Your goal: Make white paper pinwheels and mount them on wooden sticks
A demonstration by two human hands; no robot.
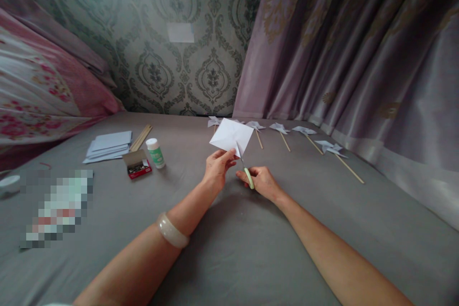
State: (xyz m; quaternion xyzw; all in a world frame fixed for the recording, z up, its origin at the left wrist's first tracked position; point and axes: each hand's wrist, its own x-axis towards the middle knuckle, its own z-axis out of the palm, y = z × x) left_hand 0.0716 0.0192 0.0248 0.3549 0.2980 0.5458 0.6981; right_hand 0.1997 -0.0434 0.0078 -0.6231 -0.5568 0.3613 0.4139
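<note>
White paper square [231, 134] was up off the grey cloth [222, 258], roughly mid-frame, between the person and the patterned wall [211, 76]. Sheet looked plain white, thin, fairly flat, turned so a corner pointed up and away; faint crease lines ran across it and met near the middle, edges straight, corners sharp. Left hand [216, 167] pinched it at the near corner, thumb on top, fingers under. Right hand [264, 182] was closed on the pale green handles of the scissors [249, 179], blades pointing away and set at the lower right part of the sheet, close to the left fingertips; length of any slit, cannot tell. Row of white paper pinwheels [329, 147] on thin wooden sticks lay beyond and to the right. Left side of the cloth: stack of white paper [109, 146], bundle of sticks [141, 137], white bottle [155, 153] with green label standing upright, and just beside it an open red box [139, 170] of small metallic pieces. Pale bangle [172, 231] sat on the left forearm.
</note>
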